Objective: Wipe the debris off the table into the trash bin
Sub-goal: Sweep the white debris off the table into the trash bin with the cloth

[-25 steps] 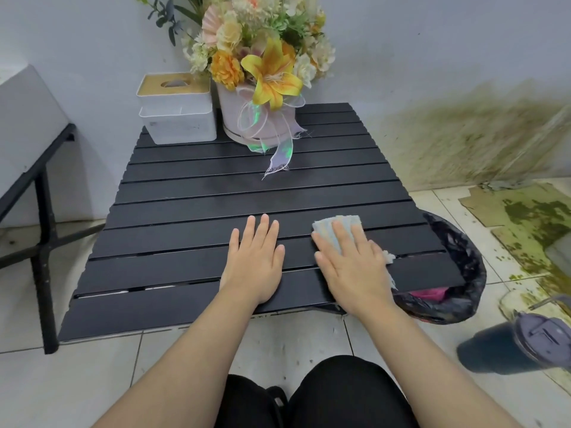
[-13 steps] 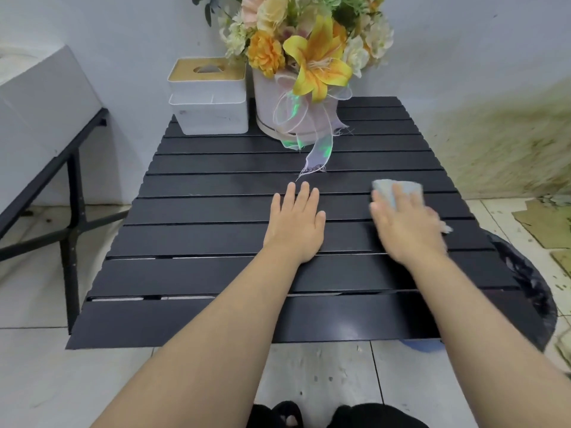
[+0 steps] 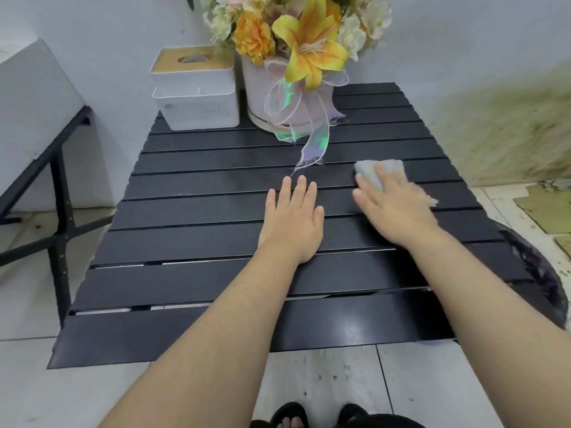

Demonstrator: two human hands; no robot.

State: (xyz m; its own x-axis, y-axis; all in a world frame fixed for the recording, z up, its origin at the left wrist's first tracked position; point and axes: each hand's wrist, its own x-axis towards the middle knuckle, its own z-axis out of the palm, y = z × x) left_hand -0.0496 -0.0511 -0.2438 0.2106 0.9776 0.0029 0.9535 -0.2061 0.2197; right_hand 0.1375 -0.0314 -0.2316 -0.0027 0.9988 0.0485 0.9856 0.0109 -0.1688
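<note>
A black slatted table (image 3: 197,273) fills the middle of the view. My right hand (image 3: 392,208) lies flat on a pale blue cloth (image 3: 375,169) and presses it onto the slats at the table's right side, in front of the ribbon's tip. My left hand (image 3: 293,217) rests palm down on the table's middle, fingers slightly apart, holding nothing. A trash bin lined with a dark bag (image 3: 537,267) stands on the floor against the table's right edge, partly hidden by the tabletop. I can make out no debris on the slats.
A white tissue box (image 3: 194,94) and a white flower pot with yellow blooms and a ribbon (image 3: 287,103) stand at the table's far edge. A black-framed bench (image 3: 58,186) is on the left. Stained wall and torn floor patches lie to the right.
Both hands have slid away from me along the table. The right hand carried the cloth farther back and to the right. The view has tilted down toward the table.
</note>
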